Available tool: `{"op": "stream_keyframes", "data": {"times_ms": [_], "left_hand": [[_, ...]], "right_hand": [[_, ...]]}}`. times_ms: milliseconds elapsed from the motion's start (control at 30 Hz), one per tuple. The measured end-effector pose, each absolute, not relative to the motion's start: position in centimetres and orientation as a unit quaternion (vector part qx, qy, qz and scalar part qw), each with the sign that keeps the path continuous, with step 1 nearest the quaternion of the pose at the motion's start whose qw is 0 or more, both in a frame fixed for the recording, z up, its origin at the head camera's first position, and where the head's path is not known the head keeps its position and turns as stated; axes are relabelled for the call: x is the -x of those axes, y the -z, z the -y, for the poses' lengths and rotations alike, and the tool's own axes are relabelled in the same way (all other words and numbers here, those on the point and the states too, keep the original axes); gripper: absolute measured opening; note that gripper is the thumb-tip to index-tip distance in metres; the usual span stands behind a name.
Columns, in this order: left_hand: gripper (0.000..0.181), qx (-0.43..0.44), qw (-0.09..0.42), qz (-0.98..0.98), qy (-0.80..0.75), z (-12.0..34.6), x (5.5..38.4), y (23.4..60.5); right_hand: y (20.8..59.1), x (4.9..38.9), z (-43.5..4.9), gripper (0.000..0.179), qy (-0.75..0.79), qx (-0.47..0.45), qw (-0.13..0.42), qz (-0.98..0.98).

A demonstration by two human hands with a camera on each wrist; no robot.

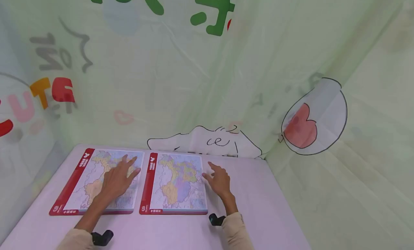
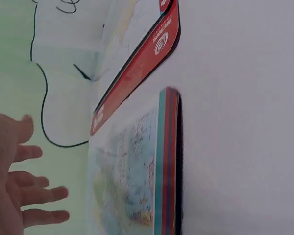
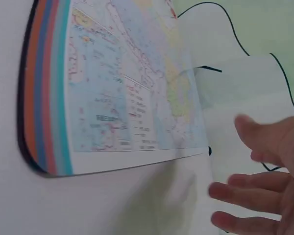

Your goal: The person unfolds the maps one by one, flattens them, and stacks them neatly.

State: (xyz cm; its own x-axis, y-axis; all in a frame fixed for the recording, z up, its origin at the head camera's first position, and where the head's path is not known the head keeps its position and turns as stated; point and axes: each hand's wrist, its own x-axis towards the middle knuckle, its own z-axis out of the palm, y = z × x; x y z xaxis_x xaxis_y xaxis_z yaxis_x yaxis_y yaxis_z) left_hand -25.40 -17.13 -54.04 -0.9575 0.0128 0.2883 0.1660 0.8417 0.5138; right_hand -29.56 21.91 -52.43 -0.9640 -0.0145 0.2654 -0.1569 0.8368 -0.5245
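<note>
Two printed map pads, each with a red strip down its left side, lie side by side. My left hand (image 1: 117, 178) is over the left map pad (image 1: 86, 178), fingers spread and thumb apart, covering part of its map. In the left wrist view that hand's fingers (image 2: 41, 196) reach out loosely with nothing in them. My right hand (image 1: 220, 180) is at the right edge of the right map pad (image 1: 179, 181), with thumb and forefinger extended. Stepped coloured strips (image 3: 51, 98) run along that pad's front edge in the right wrist view. Neither hand holds anything.
Both pads lie on a pale table (image 1: 258, 203), a narrow gap between them. Light fabric walls (image 1: 181, 81) with printed letters and drawings enclose the back and sides. A black device (image 1: 102, 238) sits at the left wrist, another (image 1: 216, 220) at the right.
</note>
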Motion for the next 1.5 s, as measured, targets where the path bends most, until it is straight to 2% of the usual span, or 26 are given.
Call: {"op": "stream_keyframes", "data": {"times_ms": [100,200,367,500,600,833,1000,1200,1500], "left_hand": [[0.047,0.012,0.139,0.932,0.334,15.3,25.7,53.8],[0.040,-0.013,0.133,0.920,0.368,13.7,26.1,54.0],[0.049,-0.051,0.056,0.908,0.412,11.5,26.7,54.3],[0.046,-0.055,0.010,0.902,0.428,10.3,27.2,54.5],[0.039,-0.055,0.009,0.893,0.448,9.9,27.5,54.6],[0.055,-0.093,0.005,0.861,0.500,9.9,27.6,55.0],[0.054,-0.112,-0.004,0.850,0.514,10.1,28.0,55.4],[0.051,-0.088,0.014,0.854,0.513,10.3,28.3,55.3],[0.051,-0.049,0.034,0.833,0.550,10.9,28.1,55.7]], "right_hand": [[53.1,29.9,-21.6,0.044,-0.291,-0.002,0.142,0.946],[54.2,30.3,-21.3,0.036,-0.307,0.036,0.140,0.941],[55.8,30.7,-20.8,0.034,-0.362,0.067,0.100,0.925],[55.8,30.6,-20.3,0.039,-0.407,0.074,0.062,0.909],[55.6,30.5,-20.2,0.043,-0.428,0.079,0.046,0.899],[56.0,30.6,-21.1,0.052,-0.480,0.077,0.025,0.874],[56.4,31.0,-22.1,0.059,-0.534,0.047,-0.002,0.844],[56.6,31.3,-23.0,0.059,-0.565,0.045,-0.018,0.824],[55.5,31.1,-22.9,0.062,-0.600,0.062,-0.011,0.798]]}}
